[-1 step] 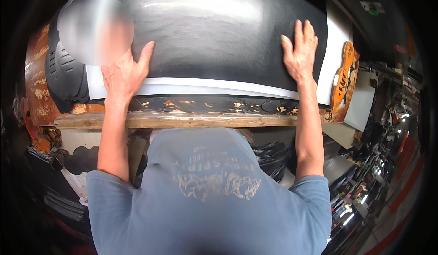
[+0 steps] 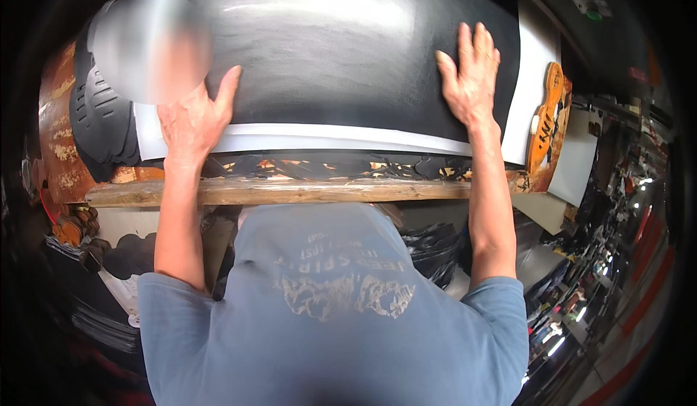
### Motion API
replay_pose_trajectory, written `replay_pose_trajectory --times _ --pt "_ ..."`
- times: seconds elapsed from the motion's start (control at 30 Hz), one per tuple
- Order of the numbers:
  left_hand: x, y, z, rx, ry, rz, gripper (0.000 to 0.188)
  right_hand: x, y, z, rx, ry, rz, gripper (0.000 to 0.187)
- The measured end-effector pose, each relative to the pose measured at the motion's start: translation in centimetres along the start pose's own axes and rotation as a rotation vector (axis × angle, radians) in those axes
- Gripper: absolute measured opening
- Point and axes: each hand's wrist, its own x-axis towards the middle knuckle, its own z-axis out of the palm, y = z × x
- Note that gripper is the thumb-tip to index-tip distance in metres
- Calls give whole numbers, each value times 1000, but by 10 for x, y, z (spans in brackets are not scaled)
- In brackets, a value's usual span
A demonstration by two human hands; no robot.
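- Black, smooth, shiny flat sheet [image 2: 327, 65]: fills upper middle of frame, on top of white flat sheet [image 2: 312, 139], whose margins show below and at right.
- Right hand [image 2: 472, 79], upper right: palm down on black sheet near its right side; grip flat and opened out, thumb spread away, nothing grasped.
- Left hand [image 2: 192, 119], upper left: back up, thumb out over black sheet; fingers behind round blurred patch, so cannot tell how far grip is open or whether it has hold of anything.
- Black flat cut-outs with slots [image 2: 105, 119], stacked, far upper left, beside left hand.
- Orange curved flat piece with black marks [image 2: 546, 126], right of white sheet.
- Worn brown wooden bench [image 2: 327, 191]: front edge crosses mid-frame; dark scraps [image 2: 312, 168] just above it.
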Motion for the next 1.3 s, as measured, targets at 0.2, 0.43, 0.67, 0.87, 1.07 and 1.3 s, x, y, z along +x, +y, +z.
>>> replay_pose_trajectory --times 0.2,0.43,0.67,0.87,1.07,1.3 --pt "-1 -5 6 107 29 78 73 17 -104 -5 52 -85 -142 89" --pt "4 -7 13 261 -84 96 73 20 -146 10 210 73 -198 88" --pt "10 0 13 172 -47 165 72 4 -61 -9 172 -23 -109 88" --pt "11 0 13 152 -27 151 71 -45 33 -14 77 4 15 87" --pt "10 -1 13 137 -13 154 67 -100 148 -72 9 339 260 74" --pt "12 2 11 117 -11 151 65 -162 211 -79 25 53 380 102"
